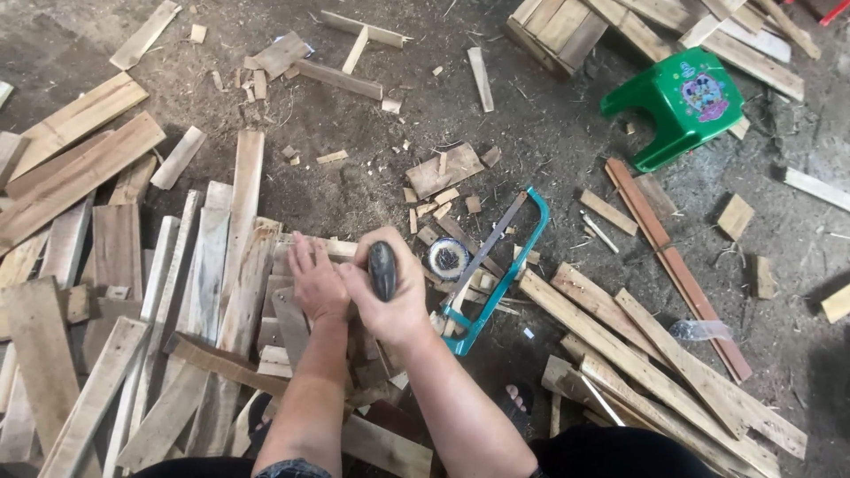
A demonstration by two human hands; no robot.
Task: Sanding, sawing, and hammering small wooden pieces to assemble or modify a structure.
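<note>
My right hand (396, 296) is closed around a dark tool handle (383, 269) that points up toward the camera; the tool's working end is hidden below the fist. My left hand (315, 278) lies flat, fingers together, on a short wooden plank (288, 323) in the pile just left of the right hand. A teal-framed hacksaw (496, 265) lies on the ground right of my right hand. A small round tin (448, 258) sits between the saw and that hand.
Weathered planks (106, 265) are heaped to the left and lower right (646, 354). A green plastic stool (683, 104) lies tipped at top right beside a pallet piece (558, 26). Wood offcuts litter the dirt ground (531, 124). My toes (516, 396) show below.
</note>
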